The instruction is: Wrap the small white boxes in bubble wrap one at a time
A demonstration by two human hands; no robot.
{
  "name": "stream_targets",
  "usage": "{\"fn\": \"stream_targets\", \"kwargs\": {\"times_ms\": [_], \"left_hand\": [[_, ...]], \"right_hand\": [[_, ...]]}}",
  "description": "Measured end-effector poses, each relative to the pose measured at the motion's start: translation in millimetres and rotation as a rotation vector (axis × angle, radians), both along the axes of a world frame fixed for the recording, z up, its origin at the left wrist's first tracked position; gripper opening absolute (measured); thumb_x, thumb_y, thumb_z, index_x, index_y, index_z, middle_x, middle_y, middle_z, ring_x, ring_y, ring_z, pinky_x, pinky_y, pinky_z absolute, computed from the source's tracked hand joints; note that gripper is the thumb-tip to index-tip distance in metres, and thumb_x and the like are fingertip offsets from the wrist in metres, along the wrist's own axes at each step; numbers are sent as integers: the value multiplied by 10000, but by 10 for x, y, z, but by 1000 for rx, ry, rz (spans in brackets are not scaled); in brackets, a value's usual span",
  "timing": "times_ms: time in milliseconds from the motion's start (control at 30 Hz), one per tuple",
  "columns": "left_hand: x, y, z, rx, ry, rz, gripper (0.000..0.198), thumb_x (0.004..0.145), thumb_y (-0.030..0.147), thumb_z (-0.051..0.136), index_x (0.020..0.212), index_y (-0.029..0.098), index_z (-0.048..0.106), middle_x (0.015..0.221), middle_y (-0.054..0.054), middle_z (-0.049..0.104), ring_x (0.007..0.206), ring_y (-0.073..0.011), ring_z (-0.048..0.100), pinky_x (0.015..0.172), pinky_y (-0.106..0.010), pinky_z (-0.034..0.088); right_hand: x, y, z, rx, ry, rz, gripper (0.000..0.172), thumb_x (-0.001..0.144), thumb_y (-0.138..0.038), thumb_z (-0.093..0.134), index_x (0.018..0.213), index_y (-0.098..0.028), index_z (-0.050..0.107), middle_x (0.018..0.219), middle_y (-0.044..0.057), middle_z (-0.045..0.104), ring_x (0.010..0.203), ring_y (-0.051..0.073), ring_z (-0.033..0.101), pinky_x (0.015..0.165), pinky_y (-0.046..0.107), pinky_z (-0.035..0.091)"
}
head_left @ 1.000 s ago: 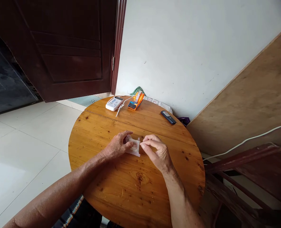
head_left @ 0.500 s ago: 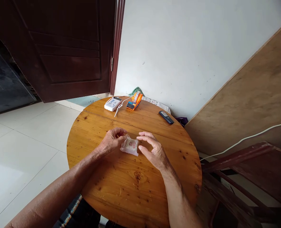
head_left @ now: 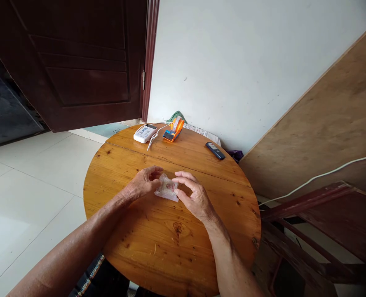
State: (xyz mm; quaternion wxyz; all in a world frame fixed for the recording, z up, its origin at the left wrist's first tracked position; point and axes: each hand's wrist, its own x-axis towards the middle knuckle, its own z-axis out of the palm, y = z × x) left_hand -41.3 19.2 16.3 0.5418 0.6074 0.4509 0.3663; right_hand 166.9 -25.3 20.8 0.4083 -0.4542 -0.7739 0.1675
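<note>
A small clear packet (head_left: 167,189) with a red-and-white label is held just above the round wooden table (head_left: 158,243), near its middle. My left hand (head_left: 144,183) has its fingers curled, pinching the packet's left edge. My right hand (head_left: 193,197) grips the packet's right edge between thumb and bent fingers. Both forearms reach in from the bottom of the view.
At the table's far side lie a white device (head_left: 144,133) with a cord, an orange tape dispenser (head_left: 173,130) and a dark remote (head_left: 215,150). A dark door (head_left: 78,66) stands behind on the left. A leaning wooden board (head_left: 322,119) and dark wooden furniture (head_left: 319,231) are on the right.
The packet has come up off the table between both hands. My left fingers have curled from lying flat on it to a pinch, and my right fingers closed on its right edge.
</note>
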Motion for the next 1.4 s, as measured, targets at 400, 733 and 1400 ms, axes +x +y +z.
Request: {"fn": "stream_targets", "kwargs": {"times_ms": [400, 733, 1400], "left_hand": [[90, -174, 11, -33, -86, -237, 751, 700, 272, 733, 1383, 169, 439, 1008, -44, 624, 884, -168, 600, 786, -299, 490], [150, -212, -72, -59, -257, -434, 938, 715, 207, 777, 1498, 213, 260, 1210, -100, 584, 1096, -222, 566, 996, -412, 423], [284, -224, -174, -46, -517, -389, 967, 677, 252, 830, 1480, 250, 292, 1399, -146, 475, 1223, -284, 536, 1001, -407, 451]], "right_hand": [[-63, 34, -29, 77, 263, -133, 108, 908, -261, 575, 857, -228, 664, 1122, 81, 680, 1101, 226, 625, 969, 396, 480], [1, 99, -9, -158, 811, -343, 259, 773, -439, 713, 878, -203, 689, 1045, 76, 744, 1040, 238, 647, 916, 392, 486], [38, 171, -126, -474, 866, -270, 346, 657, -484, 780, 799, -183, 688, 710, -4, 667, 574, 127, 536, 530, 251, 422]]}}
